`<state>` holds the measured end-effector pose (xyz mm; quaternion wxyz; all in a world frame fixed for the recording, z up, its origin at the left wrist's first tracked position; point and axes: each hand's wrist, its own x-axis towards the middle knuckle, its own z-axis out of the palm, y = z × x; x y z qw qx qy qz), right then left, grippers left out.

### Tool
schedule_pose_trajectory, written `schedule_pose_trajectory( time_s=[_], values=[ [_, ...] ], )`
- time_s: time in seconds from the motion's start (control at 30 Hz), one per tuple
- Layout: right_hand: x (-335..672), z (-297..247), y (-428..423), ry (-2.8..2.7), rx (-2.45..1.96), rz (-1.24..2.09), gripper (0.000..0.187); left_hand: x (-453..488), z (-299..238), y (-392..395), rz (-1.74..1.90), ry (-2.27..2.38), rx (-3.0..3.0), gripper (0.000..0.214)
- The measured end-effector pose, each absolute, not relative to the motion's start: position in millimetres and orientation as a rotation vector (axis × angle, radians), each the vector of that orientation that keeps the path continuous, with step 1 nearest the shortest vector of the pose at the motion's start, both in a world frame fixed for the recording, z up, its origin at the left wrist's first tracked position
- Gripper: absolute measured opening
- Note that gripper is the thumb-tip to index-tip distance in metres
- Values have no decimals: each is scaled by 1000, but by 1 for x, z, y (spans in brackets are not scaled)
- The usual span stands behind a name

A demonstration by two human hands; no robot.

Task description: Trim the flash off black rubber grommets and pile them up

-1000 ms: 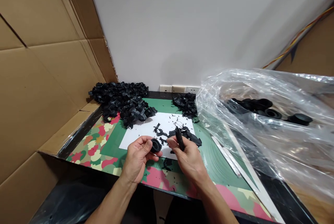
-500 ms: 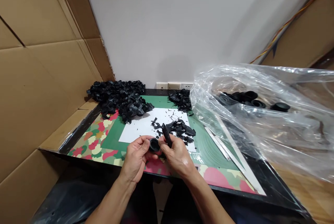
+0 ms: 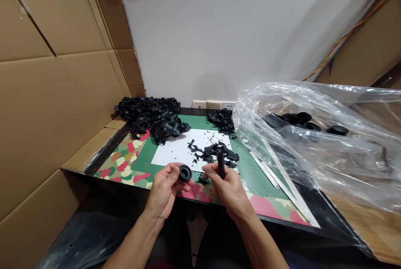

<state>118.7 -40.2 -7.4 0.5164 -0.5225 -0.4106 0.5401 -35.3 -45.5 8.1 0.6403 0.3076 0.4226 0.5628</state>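
My left hand (image 3: 164, 185) is closed on a round black rubber part (image 3: 185, 173), a cup-like ring whose hollow side faces me. Thumb and fingers pinch it by its left and lower edge. A short gap to the right, my right hand (image 3: 227, 183) is closed round a slim black tool with a pen-like handle (image 3: 221, 163), which stands up between thumb and forefinger. Its working end is hidden by the fingers. Below those fingertips is a small dark scrap (image 3: 204, 178); whether they touch it I cannot tell. Black trimmings (image 3: 219, 152) lie scattered on a white sheet (image 3: 166, 152) beyond both hands.
A large heap of black scraps (image 3: 150, 114) sits at the back left, a smaller heap (image 3: 222, 119) at the back middle. On the right, a clear plastic bag (image 3: 313, 156) holds several black rubber parts (image 3: 302, 118). Cardboard (image 3: 62, 93) walls the left side. White strips (image 3: 266, 171) lie on the green mat.
My right hand has moved right, away from the rubber part, with the tool now more upright. The ring stays in my left hand, turned more toward me. The camera view has shifted slightly.
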Motion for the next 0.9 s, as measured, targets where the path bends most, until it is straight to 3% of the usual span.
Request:
schedule_pose_trajectory(
  time_s=[0.9],
  values=[
    [121,-10,-68,-914,-1186,1348,46,-37,2,-50,1281,899,690,39]
  ],
)
